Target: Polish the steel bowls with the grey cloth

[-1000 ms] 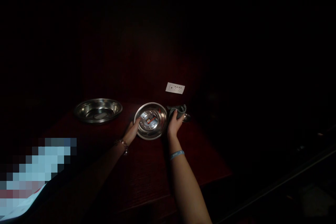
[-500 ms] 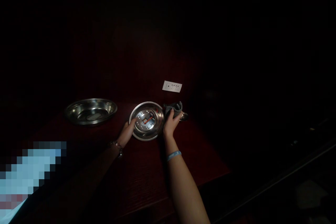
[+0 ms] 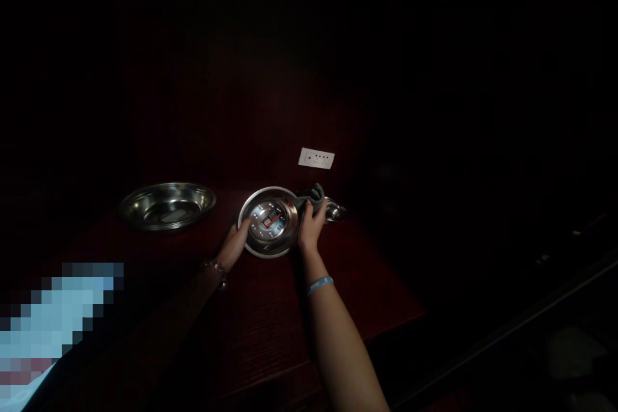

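Note:
My left hand (image 3: 235,241) grips the left rim of a round, shiny metal basin (image 3: 284,235), its thumb over the inside. The basin is tilted toward me, and a dark label with red and yellow (image 3: 271,218) shows on its bottom. A bunched grey cloth (image 3: 316,196) is held in my right hand (image 3: 313,226), against the basin's right rim. Behind that hand, partly covered, lies another shiny metal dish (image 3: 335,210).
At the left a larger metal basin (image 3: 193,201) rests on the dark red wooden table (image 3: 270,322). A white socket panel (image 3: 316,158) is on the wall behind. Most of the surroundings are too dark to make out.
My right hand and the cloth have shifted slightly left, closer onto the basin's rim. More of the dish behind them shows. My left hand keeps its grip.

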{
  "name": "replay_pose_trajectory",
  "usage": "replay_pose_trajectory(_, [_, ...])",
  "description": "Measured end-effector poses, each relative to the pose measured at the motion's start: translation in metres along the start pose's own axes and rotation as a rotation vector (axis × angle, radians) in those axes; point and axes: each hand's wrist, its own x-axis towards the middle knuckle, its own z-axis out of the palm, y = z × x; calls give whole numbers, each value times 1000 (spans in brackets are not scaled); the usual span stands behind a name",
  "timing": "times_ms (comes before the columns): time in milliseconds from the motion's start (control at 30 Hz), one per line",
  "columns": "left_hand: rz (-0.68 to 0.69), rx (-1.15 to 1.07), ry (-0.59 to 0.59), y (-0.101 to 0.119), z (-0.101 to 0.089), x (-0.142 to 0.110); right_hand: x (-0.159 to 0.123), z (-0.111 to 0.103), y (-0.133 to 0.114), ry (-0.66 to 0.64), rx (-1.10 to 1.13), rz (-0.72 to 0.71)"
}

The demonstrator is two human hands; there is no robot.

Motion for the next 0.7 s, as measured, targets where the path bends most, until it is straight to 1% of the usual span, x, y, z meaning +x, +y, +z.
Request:
replay_pose_trajectory(133, [18, -14, -13, -2, 0, 1, 0, 1, 3, 4, 27, -33])
replay_pose_trajectory(300, [13, -11, -10, 2, 0, -3, 0, 3, 6, -13, 43, -82])
replay_pose_trajectory(433, [14, -3, 3, 3, 1, -4, -2, 4, 7, -49, 33, -158])
replay_pose_trajectory(600, [-16, 13, 19, 4, 1, -4, -10, 6, 1, -126, -102, -301])
replay_pose_trajectory(700, [-11, -10, -2, 6, 2, -4, -16, 8, -3, -185, -226, -393])
